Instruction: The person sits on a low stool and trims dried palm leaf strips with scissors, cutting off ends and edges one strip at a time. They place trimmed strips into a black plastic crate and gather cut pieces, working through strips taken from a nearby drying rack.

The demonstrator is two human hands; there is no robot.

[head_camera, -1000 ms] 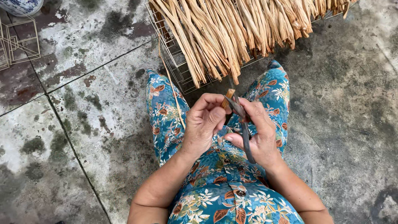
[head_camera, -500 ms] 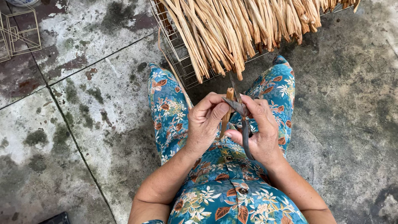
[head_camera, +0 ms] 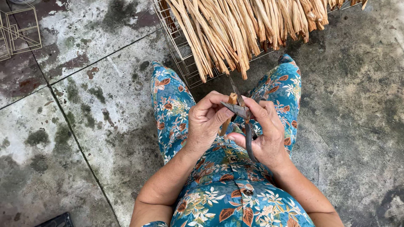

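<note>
Grey, stained concrete floor [head_camera: 75, 126] is lying under me. My left hand [head_camera: 206, 122] is pinching a dry stalk [head_camera: 230, 110]; my right hand [head_camera: 265, 134] is gripping a knife [head_camera: 244, 117], both sitting lower than before.

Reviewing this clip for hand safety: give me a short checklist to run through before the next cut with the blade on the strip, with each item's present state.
1. Left hand grips the tan strip firmly: ok, the fingers are curled around it.
2. Right hand has the metal blade tool under control: ok, thumb and fingers are closed on it, the dark handle running down across the palm.
3. Left fingertips out of the blade's path: not ok, they sit right beside the blade.
4. Blade edge set against the strip: cannot tell, the contact is hidden by the fingers.
5. Work held over the lap, away from the wire rack of dried strips: ok.
</note>
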